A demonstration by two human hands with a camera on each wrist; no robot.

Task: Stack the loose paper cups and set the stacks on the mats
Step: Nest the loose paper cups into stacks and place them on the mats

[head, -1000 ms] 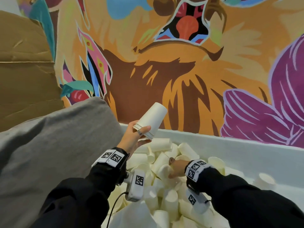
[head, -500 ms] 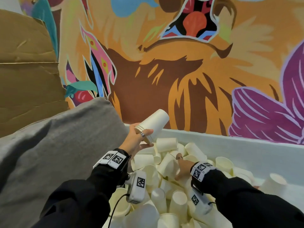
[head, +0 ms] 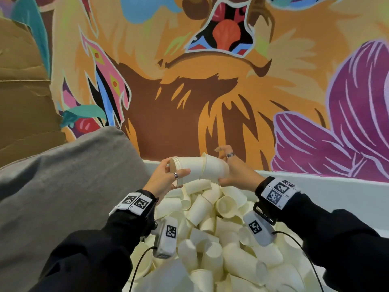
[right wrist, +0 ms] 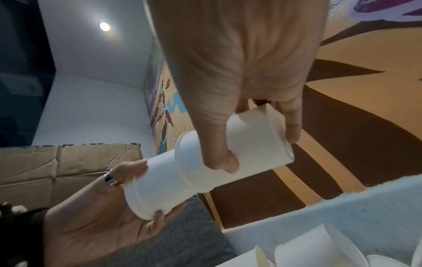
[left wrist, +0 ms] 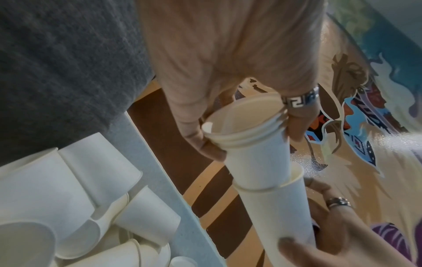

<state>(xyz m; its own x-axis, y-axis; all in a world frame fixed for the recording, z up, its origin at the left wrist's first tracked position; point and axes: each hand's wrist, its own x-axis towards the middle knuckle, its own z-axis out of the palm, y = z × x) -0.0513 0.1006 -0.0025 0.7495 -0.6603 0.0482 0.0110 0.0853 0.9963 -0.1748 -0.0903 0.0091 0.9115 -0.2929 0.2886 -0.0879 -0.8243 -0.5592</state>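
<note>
My left hand (head: 175,175) grips a short stack of nested white paper cups (head: 189,168) by its rim end and holds it sideways above the bin. In the left wrist view its fingers (left wrist: 205,142) curl round the stacked rims (left wrist: 246,130). My right hand (head: 224,167) grips a single white cup (head: 214,168) whose mouth is slid over the bottom end of the stack. The right wrist view shows the thumb (right wrist: 220,159) pressed on that cup (right wrist: 255,142), with the stack (right wrist: 157,186) reaching into the left palm (right wrist: 91,227). Several loose cups (head: 210,226) lie heaped below.
The cups fill a white bin whose far wall (head: 315,190) stands against a painted mural wall (head: 189,91). A grey cushion (head: 63,186) lies to the left, with brown cardboard (head: 21,91) behind it. More loose cups (left wrist: 68,198) lie beside the bin's rim.
My right hand rose out of the pile with a cup and brought it onto the stack's bottom end. My left hand tipped the stack from angled upward to nearly level.
</note>
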